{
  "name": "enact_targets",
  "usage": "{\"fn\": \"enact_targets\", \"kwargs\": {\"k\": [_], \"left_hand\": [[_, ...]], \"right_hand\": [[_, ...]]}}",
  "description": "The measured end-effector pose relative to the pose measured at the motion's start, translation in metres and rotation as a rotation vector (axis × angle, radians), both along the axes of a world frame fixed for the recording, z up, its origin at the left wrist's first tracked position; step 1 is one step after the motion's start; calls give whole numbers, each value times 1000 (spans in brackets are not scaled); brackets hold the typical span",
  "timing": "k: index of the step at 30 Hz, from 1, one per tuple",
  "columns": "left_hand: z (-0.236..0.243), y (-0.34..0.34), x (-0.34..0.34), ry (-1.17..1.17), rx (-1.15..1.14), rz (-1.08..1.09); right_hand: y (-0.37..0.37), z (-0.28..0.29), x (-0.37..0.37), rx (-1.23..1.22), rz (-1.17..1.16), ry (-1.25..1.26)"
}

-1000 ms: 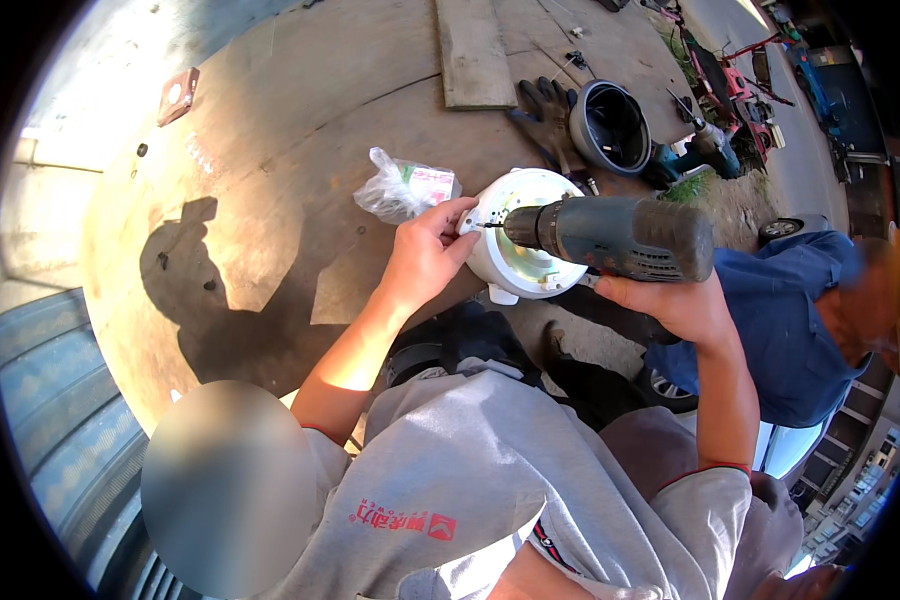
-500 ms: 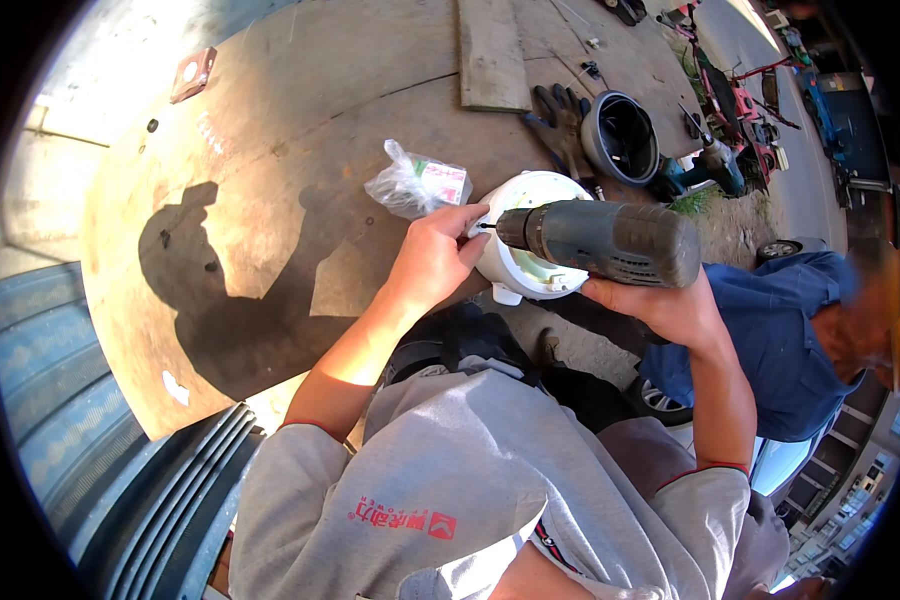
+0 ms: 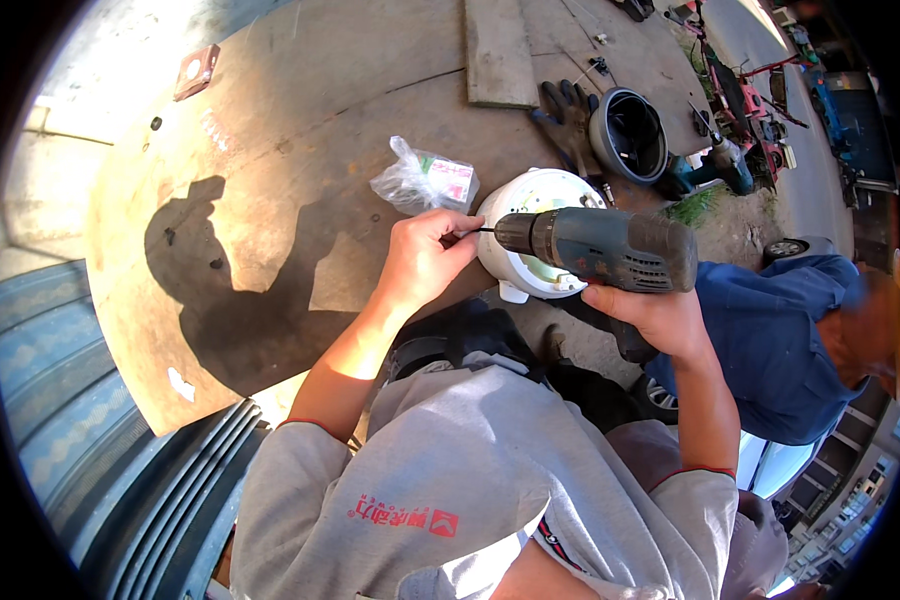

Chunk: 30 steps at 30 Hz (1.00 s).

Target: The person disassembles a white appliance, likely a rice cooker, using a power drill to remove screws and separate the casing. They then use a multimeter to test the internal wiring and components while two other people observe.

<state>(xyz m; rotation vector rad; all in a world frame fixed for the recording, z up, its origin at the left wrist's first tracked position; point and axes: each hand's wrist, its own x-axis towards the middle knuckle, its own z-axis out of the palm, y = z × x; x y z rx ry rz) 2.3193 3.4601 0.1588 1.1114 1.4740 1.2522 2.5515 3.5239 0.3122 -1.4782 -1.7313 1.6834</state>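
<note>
A cordless drill (image 3: pixel 620 247) lies level over a round white housing (image 3: pixel 510 272) at the table's edge, held in my right hand (image 3: pixel 650 318), whose fingers wrap its handle. The chuck faces left, and a thin dark bit or fastener reaches from it to the housing's left rim. There my left hand (image 3: pixel 428 258) has thumb and forefinger closed in a pinch at that tip; what is between them is too small to make out. Just behind rests a clear plastic bag (image 3: pixel 420 183) with a printed card inside.
Farther back on the metal table (image 3: pixel 240 130) are a wooden board (image 3: pixel 498 50), dark gloves (image 3: pixel 560 120), a black bowl-shaped part (image 3: pixel 627 135), another power tool (image 3: pixel 720 165) and a small brown block (image 3: pixel 195 72). A person in blue (image 3: pixel 760 340) is close at the right, beside a car.
The drill and my right hand have shifted slightly left, the hand also a little lower. My left hand keeps its pinch at the rim. The view has shifted slightly.
</note>
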Motion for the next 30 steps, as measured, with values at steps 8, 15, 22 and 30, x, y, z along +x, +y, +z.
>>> {"fn": "enact_targets", "kwargs": {"k": [8, 15, 22, 30], "left_hand": [[-51, -20, -29, 162, -163, 105], [-117, -52, -63, 433, -332, -31], [-93, -40, -57, 838, -224, -63], [-10, 62, 39, 388, 296, -67]], "right_hand": [[-34, -3, 29, -48, -154, -46], [-16, 13, 95, 187, -397, -224], [19, 11, 98, 253, -253, -267], [48, 14, 83, 223, -149, -194]]}}
